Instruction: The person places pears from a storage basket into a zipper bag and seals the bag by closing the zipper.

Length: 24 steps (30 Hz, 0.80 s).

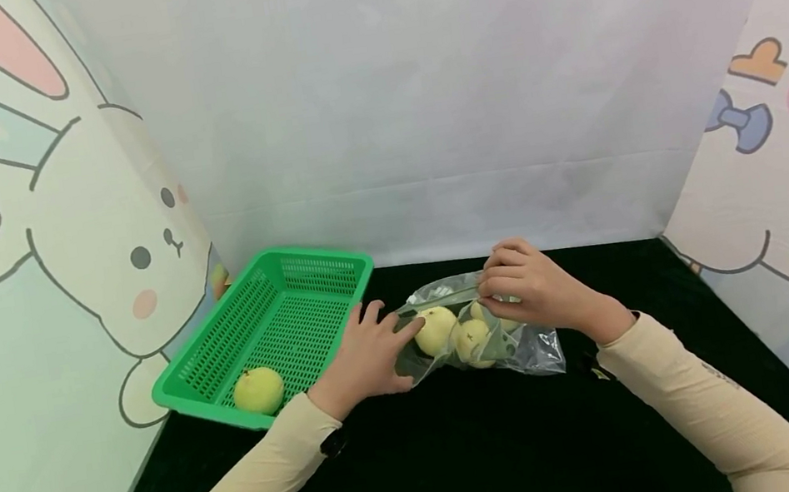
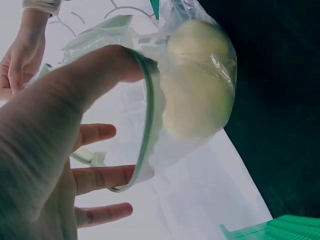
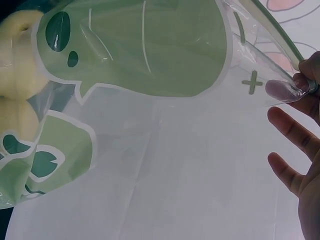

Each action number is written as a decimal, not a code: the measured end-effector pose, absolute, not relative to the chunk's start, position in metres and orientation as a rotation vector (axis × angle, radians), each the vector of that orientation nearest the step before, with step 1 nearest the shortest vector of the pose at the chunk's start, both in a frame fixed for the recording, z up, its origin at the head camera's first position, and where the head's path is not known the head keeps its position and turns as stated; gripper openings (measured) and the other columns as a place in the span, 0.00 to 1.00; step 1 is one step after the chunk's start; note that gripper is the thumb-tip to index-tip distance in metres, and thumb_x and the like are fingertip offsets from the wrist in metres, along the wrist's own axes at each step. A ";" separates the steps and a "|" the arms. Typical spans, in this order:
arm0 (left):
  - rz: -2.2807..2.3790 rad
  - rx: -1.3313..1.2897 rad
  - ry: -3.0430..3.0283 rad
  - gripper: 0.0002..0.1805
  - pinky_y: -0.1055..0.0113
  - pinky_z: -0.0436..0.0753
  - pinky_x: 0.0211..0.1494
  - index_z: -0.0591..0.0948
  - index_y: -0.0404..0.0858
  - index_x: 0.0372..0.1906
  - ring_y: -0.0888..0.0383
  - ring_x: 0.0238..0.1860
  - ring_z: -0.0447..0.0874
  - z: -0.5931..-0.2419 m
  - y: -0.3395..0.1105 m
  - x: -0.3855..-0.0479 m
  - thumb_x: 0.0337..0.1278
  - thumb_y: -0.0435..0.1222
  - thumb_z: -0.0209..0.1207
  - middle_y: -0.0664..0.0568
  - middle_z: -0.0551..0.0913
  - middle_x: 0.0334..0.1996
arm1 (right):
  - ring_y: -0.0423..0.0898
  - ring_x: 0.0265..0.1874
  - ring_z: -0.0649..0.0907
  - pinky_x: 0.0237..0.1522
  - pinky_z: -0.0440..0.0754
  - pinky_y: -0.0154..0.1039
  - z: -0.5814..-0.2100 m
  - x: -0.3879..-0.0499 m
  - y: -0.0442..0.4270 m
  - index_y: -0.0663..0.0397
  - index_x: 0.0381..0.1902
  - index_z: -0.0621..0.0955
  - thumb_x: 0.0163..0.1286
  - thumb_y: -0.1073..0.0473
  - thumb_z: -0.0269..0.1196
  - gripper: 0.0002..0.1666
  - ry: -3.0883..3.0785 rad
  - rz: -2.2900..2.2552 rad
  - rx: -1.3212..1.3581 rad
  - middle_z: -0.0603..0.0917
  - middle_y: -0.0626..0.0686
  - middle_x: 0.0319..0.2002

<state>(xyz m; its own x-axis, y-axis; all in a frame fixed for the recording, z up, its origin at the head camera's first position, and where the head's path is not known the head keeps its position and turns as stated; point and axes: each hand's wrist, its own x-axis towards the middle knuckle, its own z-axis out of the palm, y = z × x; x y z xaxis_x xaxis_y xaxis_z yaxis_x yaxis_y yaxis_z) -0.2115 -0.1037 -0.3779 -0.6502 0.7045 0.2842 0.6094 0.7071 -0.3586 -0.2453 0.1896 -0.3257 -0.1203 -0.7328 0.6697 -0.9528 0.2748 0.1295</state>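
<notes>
A clear zip bag (image 1: pixel 541 350) with green printing lies on the dark cloth, holding round pale yellow fruits (image 1: pixel 436 330), perhaps pears. My left hand (image 1: pixel 365 361) is at the bag's left side. In the left wrist view its fingers are spread and mostly straight, touching the green rim (image 2: pixel 148 120) of the parted mouth. With thumb and fingertips, my right hand (image 1: pixel 535 287) pinches the bag's rim on the other side, as the right wrist view shows. The fruits (image 3: pixel 17 60) sit low in the bag, partly hidden by the print.
To the left stands a green slotted plastic basket (image 1: pixel 355 264) with one yellow fruit (image 1: pixel 259 391) in its near corner. Black cloth (image 1: pixel 469 454) covers the table. Pale walls with cartoon animals (image 1: pixel 133 274) rise at the back and both sides.
</notes>
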 end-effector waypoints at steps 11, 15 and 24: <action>0.232 -1.022 -2.439 0.45 0.37 0.73 0.59 0.75 0.55 0.69 0.38 0.61 0.71 -0.370 -0.108 -0.216 0.41 0.64 0.70 0.48 0.82 0.49 | 0.50 0.37 0.80 0.51 0.74 0.52 -0.319 -0.244 0.194 0.54 0.33 0.84 0.79 0.53 0.53 0.18 -1.882 0.440 1.475 0.84 0.50 0.32; 0.215 -1.029 -2.413 0.44 0.36 0.72 0.60 0.75 0.54 0.68 0.38 0.62 0.71 -0.368 -0.108 -0.217 0.43 0.64 0.69 0.47 0.82 0.49 | 0.51 0.36 0.81 0.51 0.74 0.53 -0.319 -0.244 0.195 0.54 0.32 0.84 0.79 0.53 0.53 0.18 -1.879 0.443 1.464 0.85 0.51 0.32; 0.231 -1.049 -2.398 0.43 0.38 0.73 0.60 0.75 0.55 0.68 0.40 0.62 0.72 -0.366 -0.109 -0.213 0.44 0.65 0.67 0.47 0.82 0.50 | 0.50 0.35 0.81 0.48 0.76 0.56 -0.318 -0.246 0.193 0.54 0.32 0.84 0.79 0.54 0.53 0.18 -1.836 0.437 1.462 0.85 0.50 0.32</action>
